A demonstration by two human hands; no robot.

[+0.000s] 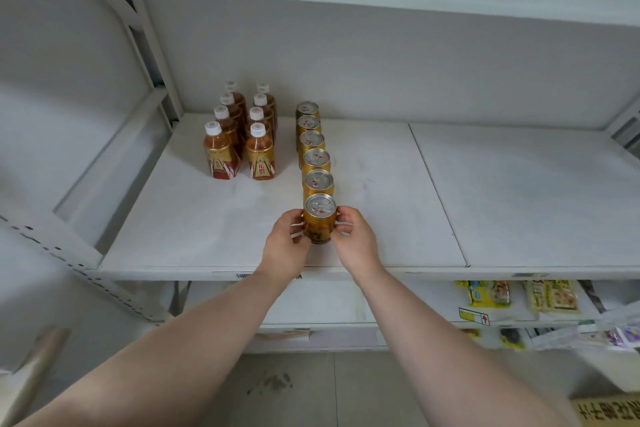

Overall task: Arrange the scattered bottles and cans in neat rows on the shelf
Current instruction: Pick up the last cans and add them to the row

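Here, a person stands before a white shelf point(381, 201) and holds the front can point(319, 218) between both hands. The left hand point(285, 243) has its fingers curled against the left side of this can. The right hand point(353, 239) pinches the right side with thumb and fingertips. The can is golden with a silver lid and a red mark at the pull tab. It stands upright near the front edge of the shelf, and the print on its side is too dark to read. Behind it five more cans point(315, 159) of the same kind go in one line toward the back wall.

To the left, a little apart from the cans, eight bottles point(239, 128) stand in two rows of four. They have white caps, brown drink and labels in gold and red. On the front right bottle point(259, 156) the red characters 东鹏 can be read; the label of the front left bottle point(220, 156) is turned and I cannot read it.

Lower at the right lie yellow snack packets point(490, 293), and below them is a yellow price tag point(473, 315) with a red arrow pointing up. In the bottom right corner a cardboard box point(606, 409) carries dark characters, upside down and not readable
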